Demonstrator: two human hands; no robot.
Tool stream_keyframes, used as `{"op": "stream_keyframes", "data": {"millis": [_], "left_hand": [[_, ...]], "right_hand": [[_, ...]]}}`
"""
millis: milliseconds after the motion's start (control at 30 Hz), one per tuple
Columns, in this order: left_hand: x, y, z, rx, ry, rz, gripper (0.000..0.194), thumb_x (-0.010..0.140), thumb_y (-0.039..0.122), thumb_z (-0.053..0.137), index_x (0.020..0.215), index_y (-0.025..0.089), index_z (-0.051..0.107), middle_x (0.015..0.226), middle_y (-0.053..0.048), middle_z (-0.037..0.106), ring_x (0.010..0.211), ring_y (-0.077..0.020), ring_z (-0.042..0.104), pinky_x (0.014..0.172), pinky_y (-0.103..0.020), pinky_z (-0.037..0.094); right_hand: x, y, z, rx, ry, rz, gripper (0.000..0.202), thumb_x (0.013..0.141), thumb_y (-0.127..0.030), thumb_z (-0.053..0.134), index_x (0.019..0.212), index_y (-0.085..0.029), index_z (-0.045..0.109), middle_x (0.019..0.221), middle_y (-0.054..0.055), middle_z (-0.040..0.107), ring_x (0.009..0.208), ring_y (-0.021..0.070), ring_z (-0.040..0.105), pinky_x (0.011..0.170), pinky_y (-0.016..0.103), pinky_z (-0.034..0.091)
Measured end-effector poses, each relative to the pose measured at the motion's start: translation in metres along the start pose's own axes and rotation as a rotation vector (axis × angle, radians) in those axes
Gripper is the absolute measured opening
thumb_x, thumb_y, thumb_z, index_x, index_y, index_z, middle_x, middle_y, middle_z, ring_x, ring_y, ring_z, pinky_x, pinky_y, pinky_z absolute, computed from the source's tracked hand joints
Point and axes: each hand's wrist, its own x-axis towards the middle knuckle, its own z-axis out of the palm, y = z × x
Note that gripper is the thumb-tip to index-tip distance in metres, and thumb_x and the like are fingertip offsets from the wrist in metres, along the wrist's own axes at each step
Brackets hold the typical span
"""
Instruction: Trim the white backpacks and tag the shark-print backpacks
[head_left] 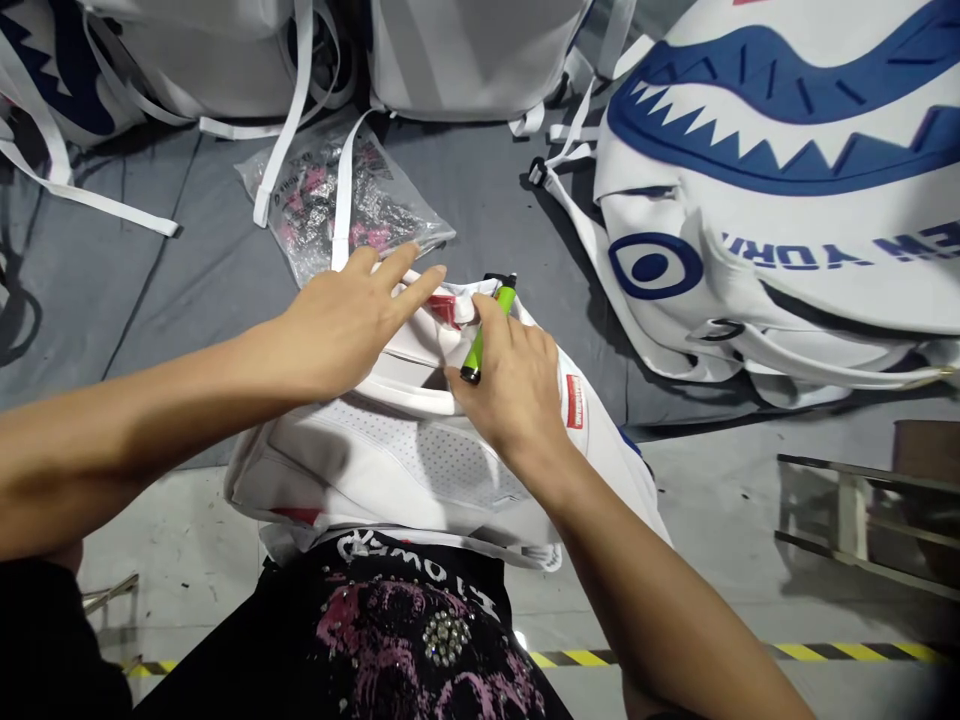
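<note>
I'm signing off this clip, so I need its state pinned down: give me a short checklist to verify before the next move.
1. Green tool held: ok, it sits in the right grip.
2. Left grip at the white bag: ok, it lies over the bag's far part.
3. Left grip pinching fabric: cannot tell, the thumb is hidden.
4. Bag supported from below: cannot tell, its underside is out of sight.
5. Plastic packet free of straps: not ok, white straps lie across it.
6. Shark-mouth backpack apart from the bag: ok, grey table covering shows between them.
</note>
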Motion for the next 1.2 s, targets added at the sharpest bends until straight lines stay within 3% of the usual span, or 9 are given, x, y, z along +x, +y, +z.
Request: {"op": "stream_keyframes", "data": {"millis": [133,333,467,567,733,900,1000,1100,1200], "left_hand": [[0.0,-0.001,-0.007,0.049,-0.076,0.0,0.088,0.089,0.015,0.054,0.163,0.028,0.009,0.169,-0.012,0.012,0.137,-0.041,0.037,0.093,-0.048,0.055],[0.004,0.009,-0.009,0.114,-0.128,-0.038,0.117,0.077,0.019,0.075,0.163,0.026,-0.004,0.171,-0.014,0.002,0.139,-0.0455,0.032,0.092,-0.051,0.056],[0.006,0.013,-0.011,0.2,-0.174,-0.079,0.109,0.082,0.01,0.065,0.163,0.021,-0.007,0.169,-0.02,0.006,0.133,-0.0436,0.039,0.087,-0.045,0.057],[0.007,0.006,-0.011,0.186,-0.159,-0.008,0.103,0.084,0.01,0.058,0.163,0.022,-0.006,0.169,-0.019,0.006,0.134,-0.0441,0.039,0.085,-0.044,0.057],[0.006,-0.008,-0.013,0.092,-0.211,0.011,0.106,0.08,0.006,0.056,0.163,0.031,-0.007,0.171,-0.013,0.001,0.142,-0.0442,0.034,0.094,-0.045,0.054],[0.001,-0.018,-0.004,0.016,-0.091,0.07,0.112,0.083,0.011,0.058,0.159,0.036,-0.02,0.171,-0.014,-0.012,0.149,-0.0424,0.026,0.106,-0.048,0.046],[-0.002,-0.021,-0.002,-0.025,-0.093,0.005,0.111,0.083,0.012,0.059,0.16,0.034,-0.018,0.169,-0.015,-0.02,0.152,-0.0425,0.024,0.107,-0.046,0.045],[-0.003,-0.02,-0.002,-0.078,-0.092,-0.015,0.106,0.083,0.013,0.059,0.162,0.032,-0.009,0.17,-0.015,-0.015,0.152,-0.04,0.027,0.107,-0.044,0.046],[-0.005,-0.02,0.001,-0.121,-0.028,-0.032,0.103,0.082,0.014,0.058,0.163,0.027,-0.005,0.171,-0.017,-0.009,0.149,-0.0368,0.034,0.107,-0.043,0.048]], "right_hand": [[0.0,-0.001,-0.002,-0.009,0.003,-0.003,0.059,0.085,-0.022,0.058,0.142,-0.016,0.043,0.114,0.017,0.067,0.103,0.0334,0.059,0.094,0.049,0.04],[0.002,-0.005,-0.006,-0.033,-0.028,0.018,0.057,0.085,-0.02,0.058,0.14,-0.013,0.044,0.112,0.018,0.068,0.104,0.0334,0.058,0.095,0.049,0.038],[0.001,-0.005,-0.005,-0.008,0.007,-0.001,0.054,0.085,-0.019,0.057,0.138,-0.013,0.046,0.106,0.017,0.068,0.1,0.0324,0.059,0.094,0.048,0.038],[-0.001,-0.003,-0.005,0.018,0.023,-0.016,0.055,0.085,-0.018,0.058,0.138,-0.013,0.046,0.106,0.016,0.068,0.102,0.0322,0.06,0.096,0.048,0.038],[-0.002,-0.002,-0.005,0.049,0.054,-0.019,0.056,0.085,-0.019,0.06,0.139,-0.014,0.046,0.109,0.016,0.068,0.107,0.0332,0.061,0.102,0.053,0.038],[-0.004,-0.001,-0.004,0.056,0.061,-0.028,0.057,0.085,-0.018,0.061,0.14,-0.013,0.045,0.112,0.017,0.068,0.111,0.0338,0.062,0.107,0.057,0.037],[-0.001,-0.003,-0.003,0.051,0.108,-0.074,0.062,0.087,-0.02,0.062,0.146,-0.014,0.042,0.13,0.022,0.061,0.13,0.0373,0.052,0.111,0.063,0.032],[0.011,-0.014,-0.004,0.055,0.115,-0.193,0.068,0.088,-0.023,0.065,0.15,-0.021,0.039,0.15,0.022,0.047,0.146,0.0388,0.034,0.114,0.066,0.026],[0.028,-0.034,-0.001,0.058,0.085,-0.274,0.076,0.085,-0.026,0.069,0.153,-0.022,0.036,0.155,0.021,0.041,0.149,0.0397,0.028,0.114,0.067,0.023]]}}
